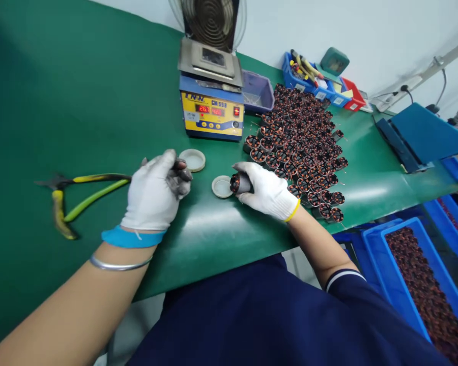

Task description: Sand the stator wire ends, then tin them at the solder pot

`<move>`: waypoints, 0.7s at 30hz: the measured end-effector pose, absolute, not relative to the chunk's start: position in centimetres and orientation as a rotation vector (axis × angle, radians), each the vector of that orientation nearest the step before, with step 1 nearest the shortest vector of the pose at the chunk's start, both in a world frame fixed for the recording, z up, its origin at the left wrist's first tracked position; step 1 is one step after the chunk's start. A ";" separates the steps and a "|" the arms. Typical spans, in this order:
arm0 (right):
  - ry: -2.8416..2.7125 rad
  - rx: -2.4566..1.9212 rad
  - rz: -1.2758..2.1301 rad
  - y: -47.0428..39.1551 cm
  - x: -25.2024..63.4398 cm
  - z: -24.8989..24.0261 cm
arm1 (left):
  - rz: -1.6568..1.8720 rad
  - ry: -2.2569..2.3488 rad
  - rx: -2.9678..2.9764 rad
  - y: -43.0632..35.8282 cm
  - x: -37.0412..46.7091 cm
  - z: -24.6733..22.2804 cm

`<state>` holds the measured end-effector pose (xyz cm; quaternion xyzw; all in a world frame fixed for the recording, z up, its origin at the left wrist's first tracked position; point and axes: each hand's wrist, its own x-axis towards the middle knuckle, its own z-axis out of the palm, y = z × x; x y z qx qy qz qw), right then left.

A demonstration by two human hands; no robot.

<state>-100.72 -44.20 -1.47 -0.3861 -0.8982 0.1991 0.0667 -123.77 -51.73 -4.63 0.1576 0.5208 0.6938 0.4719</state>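
Note:
My right hand point(265, 190), in a white glove with a yellow cuff, grips a small cylindrical motor part point(241, 183). The part lies tilted on its side, its dark, copper-coloured wound end facing left. That end overlaps the edge of a small round dish point(221, 187). My left hand point(158, 183), gloved with dark-stained fingers, is closed above the table beside a second shallow dish point(194, 159). Its curled fingers hide whatever they may hold. Left of that hand lie pliers point(99, 178) with yellow and green handles. Many similar motor parts point(301, 147) stand upright in rows at the right.
Behind the dishes stands a yellow-and-blue solder pot point(213, 114) with a lit display, beside a purple bin point(261, 91). Blue bins point(293, 76) and a red bin point(353, 96) line the wall. A blue crate point(385, 231) of parts sits below the table's right edge.

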 end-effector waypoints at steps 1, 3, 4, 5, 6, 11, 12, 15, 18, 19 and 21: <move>-2.749 -1.196 0.601 -44.1 -101.3 -0.8 | 1.720 1.284 0.368 -51.6 -123.8 -4.8; -2.836 -1.240 0.586 -44.0 -102.2 0.3 | 1.766 1.304 0.339 -51.2 -123.8 -5.3; -2.881 -1.251 0.570 -44.0 -102.6 0.8 | 1.790 1.313 0.334 -51.0 -123.9 -5.6; -2.919 -1.256 0.548 -44.0 -103.0 1.3 | 1.812 1.321 0.337 -50.8 -124.0 -5.9; -2.952 -1.257 0.524 -44.0 -103.3 1.6 | 1.831 1.325 0.345 -50.7 -124.1 -6.3; -2.977 -1.242 0.482 -43.8 -103.3 1.8 | 1.859 1.314 0.378 -50.5 -124.4 -6.9; -2.953 -1.224 0.500 -43.8 -103.0 1.7 | 1.862 1.311 0.375 -50.5 -124.4 -6.8; -2.858 -1.232 0.450 -44.1 -102.1 1.9 | 1.862 1.308 0.356 -50.6 -124.3 -6.5; -2.911 -1.305 0.179 -44.7 -101.9 2.8 | 1.848 1.311 0.353 -50.6 -124.1 -6.4; -2.978 -1.308 0.073 -44.8 -102.1 3.1 | 1.843 1.311 0.356 -50.6 -124.0 -6.4; -3.105 -1.335 -0.104 -45.0 -103.0 3.7 | 1.834 1.315 0.358 -50.6 -123.9 -6.5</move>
